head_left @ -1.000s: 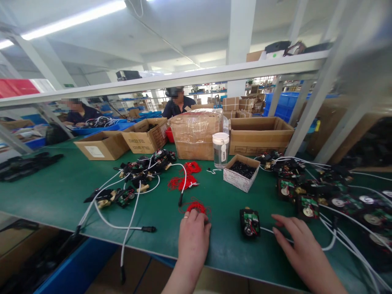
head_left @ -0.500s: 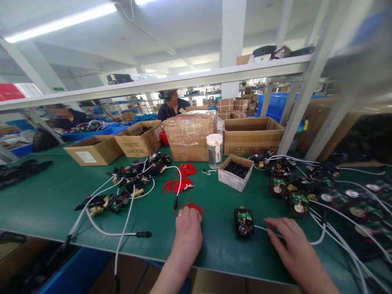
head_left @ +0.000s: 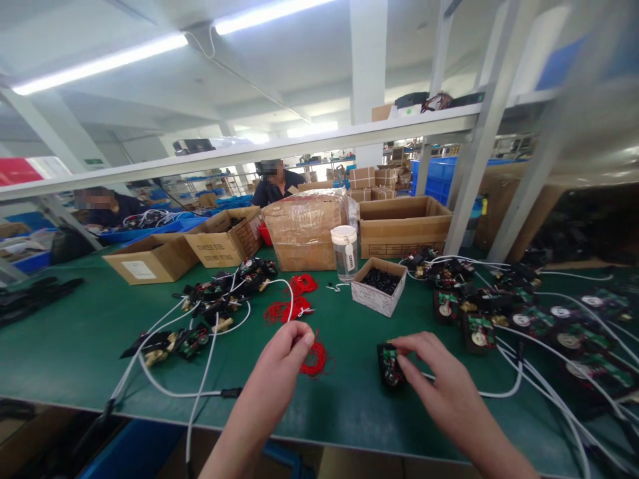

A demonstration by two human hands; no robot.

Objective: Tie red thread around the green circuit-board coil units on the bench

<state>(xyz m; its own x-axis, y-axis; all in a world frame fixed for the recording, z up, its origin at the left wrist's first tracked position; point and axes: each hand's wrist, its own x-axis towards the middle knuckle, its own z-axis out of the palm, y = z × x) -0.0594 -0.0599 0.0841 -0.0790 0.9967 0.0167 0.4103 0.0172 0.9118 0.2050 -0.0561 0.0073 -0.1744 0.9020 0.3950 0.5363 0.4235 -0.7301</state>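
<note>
My left hand (head_left: 283, 352) is raised above the green table (head_left: 70, 332) with thumb and fingers pinched on a thin red wire, lifted from the red wire bundle (head_left: 315, 360) just to its right. My right hand (head_left: 429, 376) reaches over a small black module with a green circuit board (head_left: 388, 365), its fingertips touching the module's top. A white cable (head_left: 504, 389) runs from the module to the right.
More red wire bundles (head_left: 292, 299) lie further back. Cabled modules are heaped at the left (head_left: 219, 299) and right (head_left: 509, 313). A small white box of black parts (head_left: 377, 287), a clear jar (head_left: 345, 253) and cardboard boxes (head_left: 405, 226) stand behind. Two people work beyond the shelf frame.
My left hand has lifted off the red bundle and pinched up a strand. My right hand has moved left from the table onto the black module. The camera view has tilted up slightly.
</note>
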